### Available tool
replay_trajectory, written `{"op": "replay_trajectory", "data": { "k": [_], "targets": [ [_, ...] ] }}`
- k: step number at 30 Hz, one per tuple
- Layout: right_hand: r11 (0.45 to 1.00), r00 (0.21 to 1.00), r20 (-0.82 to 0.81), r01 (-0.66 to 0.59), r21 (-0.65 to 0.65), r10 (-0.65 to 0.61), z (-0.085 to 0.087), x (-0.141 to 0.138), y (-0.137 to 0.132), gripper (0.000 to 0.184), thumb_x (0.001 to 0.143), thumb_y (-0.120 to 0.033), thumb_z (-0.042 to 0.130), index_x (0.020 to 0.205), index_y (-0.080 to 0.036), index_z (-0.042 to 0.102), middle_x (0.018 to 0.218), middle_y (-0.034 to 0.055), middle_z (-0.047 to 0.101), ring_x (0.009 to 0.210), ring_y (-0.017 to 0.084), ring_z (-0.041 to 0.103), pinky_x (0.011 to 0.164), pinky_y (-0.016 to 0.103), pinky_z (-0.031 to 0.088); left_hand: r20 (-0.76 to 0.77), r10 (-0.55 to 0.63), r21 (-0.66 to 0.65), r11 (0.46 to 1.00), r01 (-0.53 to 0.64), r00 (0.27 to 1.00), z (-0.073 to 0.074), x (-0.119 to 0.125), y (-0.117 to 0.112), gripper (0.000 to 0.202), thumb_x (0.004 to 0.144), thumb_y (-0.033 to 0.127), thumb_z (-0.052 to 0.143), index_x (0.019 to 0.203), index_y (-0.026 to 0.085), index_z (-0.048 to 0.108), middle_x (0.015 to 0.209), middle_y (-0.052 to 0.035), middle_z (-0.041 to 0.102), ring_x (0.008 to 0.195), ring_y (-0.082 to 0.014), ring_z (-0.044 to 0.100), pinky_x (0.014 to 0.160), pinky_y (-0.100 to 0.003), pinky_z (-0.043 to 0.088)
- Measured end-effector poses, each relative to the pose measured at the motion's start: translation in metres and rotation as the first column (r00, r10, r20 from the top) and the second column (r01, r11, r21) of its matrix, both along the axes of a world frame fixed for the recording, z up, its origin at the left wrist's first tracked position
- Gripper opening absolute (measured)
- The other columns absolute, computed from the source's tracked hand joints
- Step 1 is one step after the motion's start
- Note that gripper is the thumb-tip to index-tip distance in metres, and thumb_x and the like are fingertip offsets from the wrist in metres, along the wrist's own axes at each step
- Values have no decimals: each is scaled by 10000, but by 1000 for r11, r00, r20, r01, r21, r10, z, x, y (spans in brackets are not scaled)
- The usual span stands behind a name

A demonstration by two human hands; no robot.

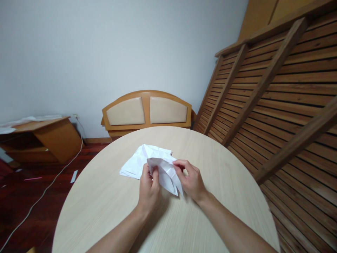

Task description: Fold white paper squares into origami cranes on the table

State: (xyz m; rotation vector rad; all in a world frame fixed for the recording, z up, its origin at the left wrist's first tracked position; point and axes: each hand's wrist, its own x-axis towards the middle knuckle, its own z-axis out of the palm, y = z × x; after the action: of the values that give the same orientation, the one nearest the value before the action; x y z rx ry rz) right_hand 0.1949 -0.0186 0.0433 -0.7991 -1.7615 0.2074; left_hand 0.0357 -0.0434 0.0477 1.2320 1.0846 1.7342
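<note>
A creased white sheet of paper [163, 172] is being held up over the tabletop [92, 207], between the two hands and on the near side of a pile of paper [134, 161]. Its left side is being pinched by the left hand [149, 184], thumb laid on the near face and fingers partly hidden behind; its upper right edge is being nipped by the right hand [191, 178], between thumb and fingertips. Each grip is being narrowed to the paper's thickness — nothing else is seen in either.

The sheet's long axis is being slanted from upper left to lower right, its loose corners being pointed toward the person; neither hand is nearer, since the sheet is being touched by both. The pile is being partly covered in this view by the sheet's top — whether they touch cannot be told.

Farther left, white sheeting [39, 118] is being borne by a desk [56, 140]; its compartment is being darkened by shadow, and any contents cannot be made out.
</note>
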Motion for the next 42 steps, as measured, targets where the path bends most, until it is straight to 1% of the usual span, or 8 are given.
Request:
{"op": "replay_trajectory", "data": {
  "k": [6,9,17,22,27,32,35,42],
  "targets": [
    [1000,995,97,27,-6,-26,7,-2,-3,241,949,-202,533,1169,-220,629,1077,66,705,1012,203,670,891,364,560,-166,65,102,994,-49,984,-5,-3,5,84,909,267,553,920,195,594,826,-15,588,768,-189,538,716,-275,428],
    [995,965,247,73,65,-87,9,-4,-4,503,860,-253,669,1346,-207,545,1268,107,640,1163,267,607,993,447,522,-230,92,129,990,-64,969,-9,-4,5,120,944,254,473,954,190,574,844,-15,592,768,-178,548,725,-278,444],
    [935,904,315,194,297,-288,13,7,-1,434,912,-48,529,1287,-250,617,1245,58,704,1065,230,676,863,398,540,-315,130,207,976,-65,940,-11,-6,9,211,992,255,418,1071,188,602,987,-55,664,910,-194,621,844,-317,478],
    [914,944,212,162,371,-254,19,14,-5,426,899,8,505,1221,-248,619,1158,39,745,1068,193,687,850,360,516,-338,211,355,931,-83,917,-6,-14,13,265,1016,311,420,1107,205,646,1144,-75,699,1167,-227,606,1054,-383,410],
    [872,957,143,161,462,-253,23,18,-3,407,857,-37,626,1202,-249,591,1068,52,767,970,212,713,796,371,507,-327,342,418,889,-190,881,-2,-23,15,306,1020,378,428,1033,198,676,1040,-80,722,1012,-217,664,924,-345,492],
    [914,970,-117,239,327,-212,19,23,5,244,841,-99,686,1036,-243,651,961,49,754,901,219,706,797,378,536,-260,389,339,894,-293,884,-7,-29,23,329,999,442,460,1042,192,669,1058,-90,713,984,-223,655,877,-338,499],
    [955,935,-316,227,192,-159,10,24,10,142,893,-136,646,969,-254,661,910,25,739,876,201,701,809,362,550,-288,339,271,926,-263,896,-10,-31,28,358,988,469,462,1062,189,673,1069,-99,711,986,-236,650,869,-349,497],
    [954,888,-448,215,209,-102,0,20,14,268,942,-260,608,1201,-272,540,967,38,713,898,212,693,870,409,535,-294,259,162,962,-220,920,-6,-27,26,366,947,503,508,934,175,670,873,-71,698,838,-230,637,738,-316,491]
  ]
}}
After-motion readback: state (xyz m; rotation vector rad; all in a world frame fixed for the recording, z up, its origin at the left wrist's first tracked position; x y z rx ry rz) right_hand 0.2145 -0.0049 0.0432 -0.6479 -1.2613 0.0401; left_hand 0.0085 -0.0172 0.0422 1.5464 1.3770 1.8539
